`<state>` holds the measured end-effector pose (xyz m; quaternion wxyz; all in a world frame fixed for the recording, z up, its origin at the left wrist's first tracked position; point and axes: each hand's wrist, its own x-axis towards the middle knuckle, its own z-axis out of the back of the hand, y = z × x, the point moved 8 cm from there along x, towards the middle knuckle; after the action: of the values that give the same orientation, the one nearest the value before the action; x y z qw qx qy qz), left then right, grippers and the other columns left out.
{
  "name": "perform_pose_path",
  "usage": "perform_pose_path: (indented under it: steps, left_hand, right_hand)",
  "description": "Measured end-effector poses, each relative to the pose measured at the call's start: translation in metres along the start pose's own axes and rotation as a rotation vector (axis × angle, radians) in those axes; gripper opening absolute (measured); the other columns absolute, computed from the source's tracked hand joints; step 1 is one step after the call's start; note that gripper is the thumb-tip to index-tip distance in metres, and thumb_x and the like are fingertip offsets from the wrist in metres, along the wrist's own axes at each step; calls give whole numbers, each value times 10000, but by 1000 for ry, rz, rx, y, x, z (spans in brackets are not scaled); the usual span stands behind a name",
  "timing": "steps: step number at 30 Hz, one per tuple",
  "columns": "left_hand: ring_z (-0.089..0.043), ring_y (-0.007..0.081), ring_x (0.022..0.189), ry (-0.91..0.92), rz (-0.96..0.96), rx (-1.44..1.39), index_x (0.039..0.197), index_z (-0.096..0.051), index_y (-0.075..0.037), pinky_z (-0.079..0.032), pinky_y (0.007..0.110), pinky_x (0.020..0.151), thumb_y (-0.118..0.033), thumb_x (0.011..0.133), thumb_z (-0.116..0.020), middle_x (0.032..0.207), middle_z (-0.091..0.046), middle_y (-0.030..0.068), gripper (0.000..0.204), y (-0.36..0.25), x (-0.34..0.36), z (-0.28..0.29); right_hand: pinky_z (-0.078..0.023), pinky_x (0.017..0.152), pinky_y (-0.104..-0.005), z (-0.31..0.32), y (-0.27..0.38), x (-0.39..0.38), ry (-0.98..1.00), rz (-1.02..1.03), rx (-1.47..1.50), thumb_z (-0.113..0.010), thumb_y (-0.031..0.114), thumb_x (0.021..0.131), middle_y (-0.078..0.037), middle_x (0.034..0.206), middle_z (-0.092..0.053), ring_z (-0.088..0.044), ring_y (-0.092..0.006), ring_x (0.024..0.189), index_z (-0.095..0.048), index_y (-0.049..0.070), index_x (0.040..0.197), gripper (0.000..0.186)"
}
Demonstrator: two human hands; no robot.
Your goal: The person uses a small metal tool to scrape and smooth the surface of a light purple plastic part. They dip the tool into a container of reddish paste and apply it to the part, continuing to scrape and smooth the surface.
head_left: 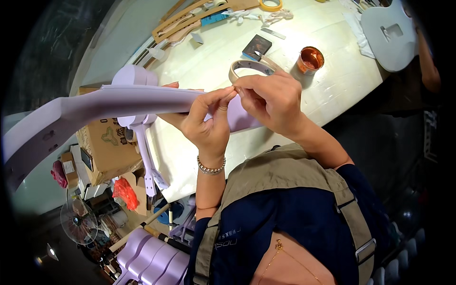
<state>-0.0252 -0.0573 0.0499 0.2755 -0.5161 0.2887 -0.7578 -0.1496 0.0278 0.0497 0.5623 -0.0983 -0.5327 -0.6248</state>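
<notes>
My left hand [209, 121] grips a long lavender guitar neck [142, 99] that stretches left to a wider end with holes. Its thumb and index finger pinch near the neck's right part. My right hand [270, 99] is closed at the same spot, fingertips on a beige tape roll [232, 71] standing just above the neck. Both hands' fingertips nearly touch; exactly what lies between them is too small to tell. A flat lavender piece [240, 116] shows behind my hands, and another lavender neck [147, 156] lies along the worktable's [327, 99] left edge.
An open tin [310, 59], black block [256, 45], metal blade [273, 33] and wooden templates [175, 26] lie on the table. A pale guitar body [387, 35] is at upper right beside another person's arm [430, 76]. Cardboard boxes [104, 156], a fan [78, 221] and lavender parts [152, 259] stand left.
</notes>
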Motion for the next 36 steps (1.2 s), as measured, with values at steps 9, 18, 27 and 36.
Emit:
perform_pose_path:
  steps: [9, 18, 27, 36]
  left_hand:
    - [-525, 143, 946, -84, 71, -102, 867, -674, 4, -422, 254, 833, -142, 877, -682, 843, -631, 78, 146, 16, -3, 33]
    - [-499, 178, 1120, -40, 193, -211, 970, -658, 75, -359, 318, 988, -230, 1007, -499, 974, -647, 128, 346, 20, 5, 35]
    - [-347, 133, 1162, 69, 107, -167, 1246, -603, -2, -291, 268, 962, -265, 1003, -498, 911, -543, 49, 373, 1, 7, 17]
    - [-342, 128, 1065, 109, 41, -143, 1305, -576, -27, -253, 244, 981, -269, 999, -507, 607, -397, -42, 396, 4, 7, 18]
  right_hand:
    - [-344, 522, -200, 21, -122, 13, -290, -612, 597, -598, 136, 917, 4, 622, -526, -416, -46, 557, -636, 53, 1160, 260]
    - [-322, 662, -223, -33, -20, 21, 188, -175, 543, -770, 204, 781, 14, 837, -471, -363, -95, 737, -698, 98, 1044, 293]
    - [-358, 673, -238, -40, -27, 23, 240, -304, 626, -676, 162, 857, -6, 896, -524, -409, -110, 790, -627, 72, 811, 112]
    - [-323, 900, -342, -66, -20, 6, 1027, -14, 79, -623, 141, 857, -88, 922, -524, -514, -232, 950, -662, 50, 801, 113]
